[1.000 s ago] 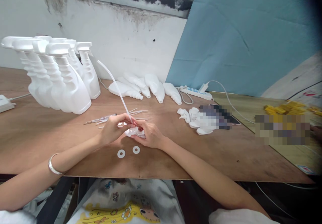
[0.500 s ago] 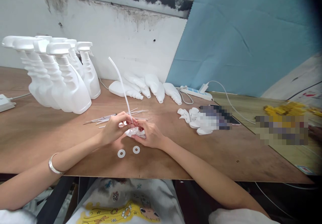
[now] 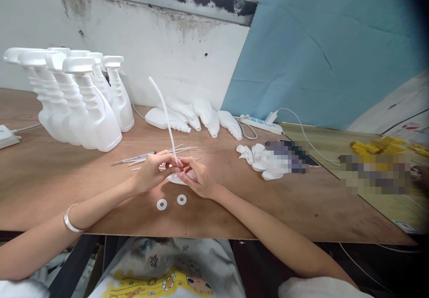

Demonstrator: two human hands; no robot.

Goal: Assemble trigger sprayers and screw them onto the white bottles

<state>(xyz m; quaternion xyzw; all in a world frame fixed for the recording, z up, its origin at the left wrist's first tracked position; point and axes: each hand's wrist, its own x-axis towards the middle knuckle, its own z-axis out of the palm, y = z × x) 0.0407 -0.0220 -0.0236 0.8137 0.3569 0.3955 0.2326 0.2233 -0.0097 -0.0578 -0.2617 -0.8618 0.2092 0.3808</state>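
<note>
My left hand [image 3: 154,171] pinches the lower end of a thin white plastic tube [image 3: 166,112], which rises and bends to the left. Close against it, my right hand [image 3: 200,179] has its fingers closed at the tube's base, over a white spray trigger head [image 3: 176,179] that the fingers partly cover. The exact join between tube and spray head is hidden. Two flat white ring washers, one on the left [image 3: 161,204] and one on the right [image 3: 181,199], lie on the table just in front of my hands. Behind my left hand lie several loose tubes [image 3: 137,158].
Several white spray bottles [image 3: 100,119] stand upright at the left. Bottles without heads [image 3: 208,117] lie along the wall. Spray heads [image 3: 256,155] are piled at the right, near a power strip [image 3: 261,123] with a cable. Another person's hand [image 3: 420,173] shows at the far right.
The tube has shifted slightly to the right and stands a bit more upright. My fingers have drawn closer together at its base, and the spray head now lies lower and flatter.
</note>
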